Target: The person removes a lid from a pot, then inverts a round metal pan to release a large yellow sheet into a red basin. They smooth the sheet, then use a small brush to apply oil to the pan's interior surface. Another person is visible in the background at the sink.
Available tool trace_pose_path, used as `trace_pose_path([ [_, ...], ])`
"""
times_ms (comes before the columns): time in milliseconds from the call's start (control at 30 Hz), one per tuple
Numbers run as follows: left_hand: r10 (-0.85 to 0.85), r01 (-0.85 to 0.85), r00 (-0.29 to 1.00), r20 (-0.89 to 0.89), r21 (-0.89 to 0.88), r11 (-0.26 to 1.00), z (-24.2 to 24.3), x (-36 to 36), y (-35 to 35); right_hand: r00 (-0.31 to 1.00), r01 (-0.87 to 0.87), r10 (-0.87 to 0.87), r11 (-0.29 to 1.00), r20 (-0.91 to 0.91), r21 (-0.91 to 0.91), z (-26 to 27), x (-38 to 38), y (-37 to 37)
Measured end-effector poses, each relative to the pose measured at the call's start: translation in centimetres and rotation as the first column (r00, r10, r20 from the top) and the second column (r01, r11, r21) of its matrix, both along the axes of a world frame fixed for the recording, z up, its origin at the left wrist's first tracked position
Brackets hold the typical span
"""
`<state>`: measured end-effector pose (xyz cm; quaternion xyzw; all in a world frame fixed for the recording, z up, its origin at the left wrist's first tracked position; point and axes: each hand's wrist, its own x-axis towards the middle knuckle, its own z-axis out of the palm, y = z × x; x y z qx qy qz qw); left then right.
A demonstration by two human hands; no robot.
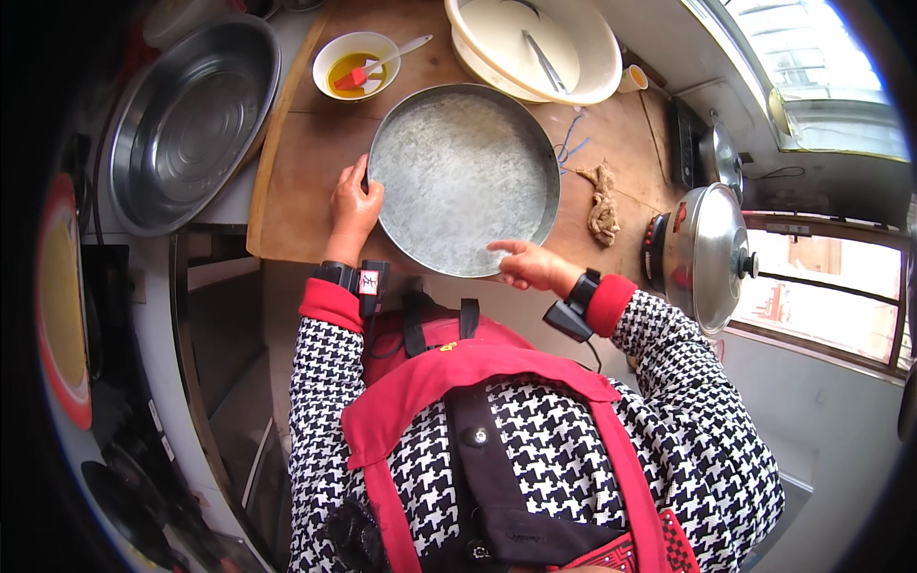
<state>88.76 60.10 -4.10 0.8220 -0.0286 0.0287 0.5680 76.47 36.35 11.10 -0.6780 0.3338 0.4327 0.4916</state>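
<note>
A round, shallow metal pan (458, 179) with a mottled grey bottom extends over the front edge of the wooden board. My left hand (358, 199) grips its left rim, thumb and fingers on either side of the wall. At the near right rim is my right hand (534, 265), its index finger stretched over the pan's inside and the other fingers curled. Whether those fingers grip the rim cannot be made out. Behind the pan to the left stands a white bowl (324, 66) of yellow oil, with a red-headed basting brush (352, 79) resting in it.
A large cream basin (607, 50) of pale liquid, a metal utensil (542, 61) inside, stands behind the pan. On the wooden board (301, 179) lies a crumpled brown cloth (603, 204). A lidded metal pot (706, 251) is at right; a steel basin (193, 122) is at left.
</note>
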Motion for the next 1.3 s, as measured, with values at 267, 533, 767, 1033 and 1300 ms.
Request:
trace_pose_path([
  [267,0.002,0.0,0.999,-0.032,0.057,0.998,-1.1,0.5,0.6,0.817,-0.537,0.57,0.703,-0.082,-0.467,2.1,8.4,-8.9],
  [533,0.013,-0.012,1.0,-0.029,0.021,1.0,-1.7,0.7,1.1,0.774,-0.623,0.601,0.67,-0.197,-0.405,1.6,9.8,-8.3],
  [767,0.015,-0.015,1.0,-0.012,0.02,1.0,-1.2,0.4,0.2,0.843,-0.516,0.437,0.822,-0.314,-0.242,0.2,5.0,-6.6],
  [1033,0.052,-0.052,0.999,0.002,-0.059,0.997,-0.2,-0.1,-0.8,0.937,-0.113,0.094,0.993,-0.337,-0.038,-1.4,0.5,0.3],
  [1300,0.033,-0.032,0.999,0.036,-0.045,0.998,0.0,-0.3,-1.1,0.933,0.262,-0.22,0.958,-0.285,0.118,-2.0,0.2,5.3],
])
